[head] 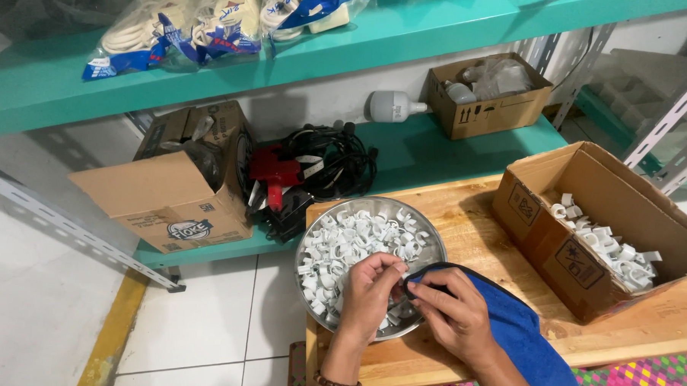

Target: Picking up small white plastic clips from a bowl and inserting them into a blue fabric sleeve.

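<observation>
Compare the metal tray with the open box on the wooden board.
The metal tray is round, shallow and shiny; the box is rectangular, deep, brown cardboard. The tray is heaped with white clips across its whole face; the box has them piled along one side. Both hands work over the tray, none at the box. Both sit on the board.

This looks like the stockroom or back corner of an electrical hardware shop. Teal shelves (399, 39) on slotted metal brackets carry bagged coils of white cable (200, 23), open cardboard cartons (172, 191), a loose white lamp bulb (390, 104), and a tangle of black cords (331, 159). On a low wooden surface (474, 226) stand a steel tray (429, 243) and a carton (543, 232), both heaped with small white plastic cable clips (345, 242), sorted in bulk. The floor is plain white tile (203, 327).
</observation>
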